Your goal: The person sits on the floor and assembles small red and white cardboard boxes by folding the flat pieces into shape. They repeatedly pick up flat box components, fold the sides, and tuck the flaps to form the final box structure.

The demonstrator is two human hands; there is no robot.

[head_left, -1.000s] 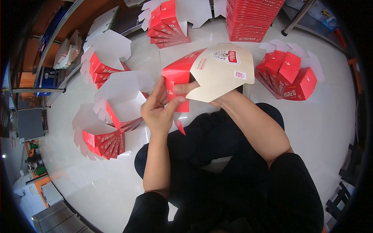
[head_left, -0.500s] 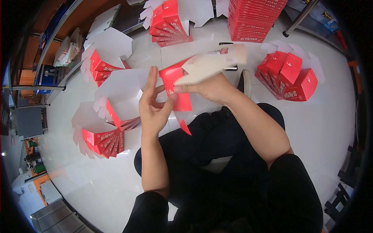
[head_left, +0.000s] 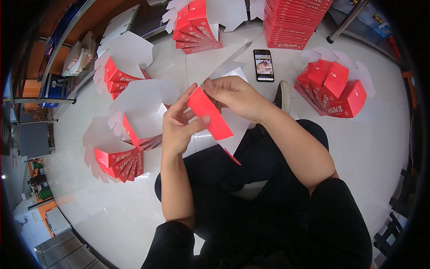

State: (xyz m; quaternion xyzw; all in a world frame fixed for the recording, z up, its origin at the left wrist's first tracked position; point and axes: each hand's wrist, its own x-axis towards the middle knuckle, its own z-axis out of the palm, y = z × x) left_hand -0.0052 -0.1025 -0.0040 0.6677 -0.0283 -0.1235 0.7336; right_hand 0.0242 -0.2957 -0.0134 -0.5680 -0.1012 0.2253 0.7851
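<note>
Between my hands is a red and white cardboard box [head_left: 210, 113], partly folded, its red side panel facing me and a thin white panel seen nearly edge-on at the far side. My left hand [head_left: 181, 121] pinches the red panel with its thumb on the face and fingers behind. My right hand [head_left: 237, 98] grips the box's upper edge, thumb against the white panel; some of its fingers are hidden behind the card. A narrow red flap hangs down over my crossed legs. Left of my left hand stands a nested stack of open red boxes [head_left: 130, 130].
More nested boxes stand at the near left [head_left: 118, 163], the far left [head_left: 117, 74] and the back [head_left: 197, 31]. A tall pile of flat red boxes [head_left: 293, 22] is at the back. A phone [head_left: 264, 65] lies beyond my right hand; folded boxes [head_left: 329, 87] sit at the right, metal shelving [head_left: 45, 101] at the left.
The box has been turned: its white panel swung from pointing right to edge-on, and the red side now faces me. My right hand moved slightly left. The phone is now uncovered.
</note>
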